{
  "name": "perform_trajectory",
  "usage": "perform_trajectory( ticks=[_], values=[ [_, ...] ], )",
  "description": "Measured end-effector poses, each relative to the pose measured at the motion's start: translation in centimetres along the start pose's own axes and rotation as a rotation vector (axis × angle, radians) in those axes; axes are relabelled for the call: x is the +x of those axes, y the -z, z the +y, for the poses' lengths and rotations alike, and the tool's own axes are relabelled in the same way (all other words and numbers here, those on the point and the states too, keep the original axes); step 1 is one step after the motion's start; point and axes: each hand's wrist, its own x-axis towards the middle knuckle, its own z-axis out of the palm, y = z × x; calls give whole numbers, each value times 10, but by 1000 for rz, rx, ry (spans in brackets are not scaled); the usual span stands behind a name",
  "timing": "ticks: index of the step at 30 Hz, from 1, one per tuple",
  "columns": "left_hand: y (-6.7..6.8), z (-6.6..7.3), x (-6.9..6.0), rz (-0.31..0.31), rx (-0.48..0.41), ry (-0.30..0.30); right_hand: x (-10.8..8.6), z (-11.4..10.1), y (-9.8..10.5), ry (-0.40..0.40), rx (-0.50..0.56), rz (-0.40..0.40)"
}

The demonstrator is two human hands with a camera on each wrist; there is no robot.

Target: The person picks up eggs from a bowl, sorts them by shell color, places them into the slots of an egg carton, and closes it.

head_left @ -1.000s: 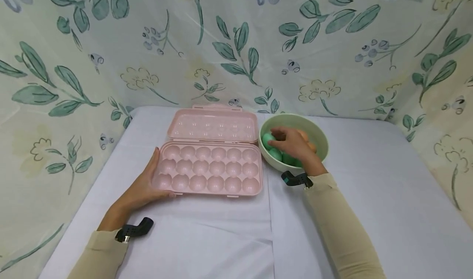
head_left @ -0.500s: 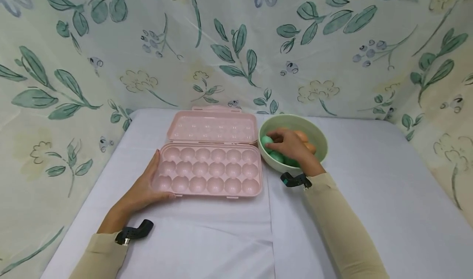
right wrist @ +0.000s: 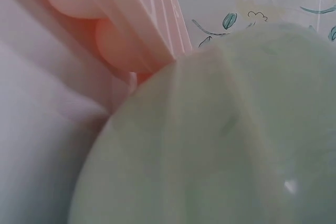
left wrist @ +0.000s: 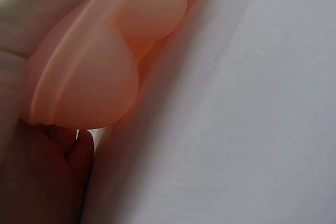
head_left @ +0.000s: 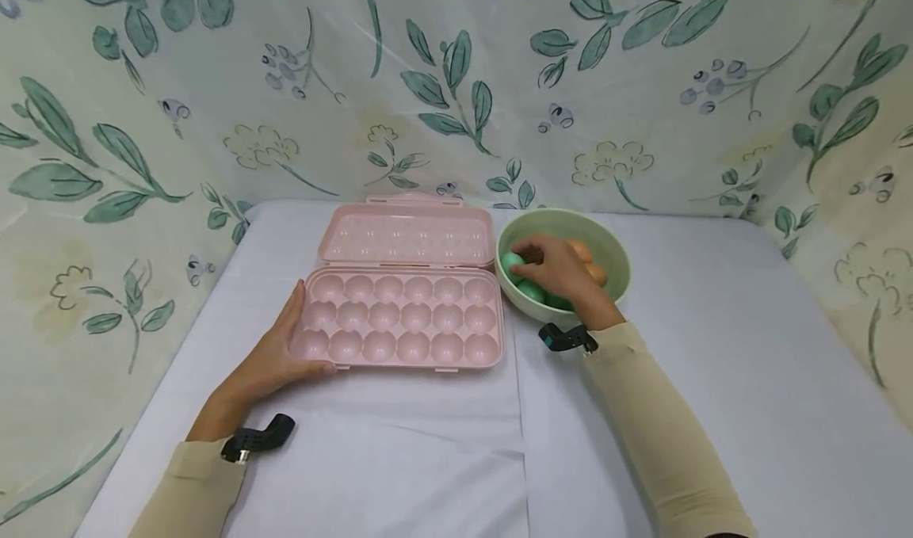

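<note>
An open pink egg box [head_left: 383, 316] lies on the table, its lid [head_left: 410, 235] folded back and its cups bare. My left hand [head_left: 267, 364] grips the near left corner; in the left wrist view fingers [left wrist: 79, 153] curl under the box's rounded cups [left wrist: 100, 77]. Against the box's right side stands a pale green bowl [head_left: 613, 257]. Inside it my right hand [head_left: 559, 270] pinches a green egg [head_left: 509, 261] at the left wall. Other green eggs [head_left: 531, 289] and orange eggs [head_left: 596, 272] lie around the hand, partly hidden by it.
A white cloth [head_left: 399, 443] with creases covers the table. Behind and at both sides hangs a floral curtain [head_left: 342, 142]. The bowl's outer wall [right wrist: 210, 140] fills most of the right wrist view.
My right hand has drawn its fingers in round the green egg at the bowl's left side. The left hand and egg box stay in place; the head view has tilted slightly.
</note>
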Motion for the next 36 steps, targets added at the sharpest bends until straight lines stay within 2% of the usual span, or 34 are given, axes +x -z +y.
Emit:
perform_trajectory(
  ticks=[6, 16, 31, 36],
  values=[
    [0, -1, -2, -3, -17, 6, 0, 1, -3, 22, -18, -12],
    [0, -2, -3, 8, -13, 6, 1, 1, -1, 36, -6, 18],
    [-1, 0, -3, 11, -22, 16, -4, 2, 0, 46, 58, 43],
    [-1, 1, 0, 12, -36, 25, -3, 2, 2, 53, 74, 91]
  ],
)
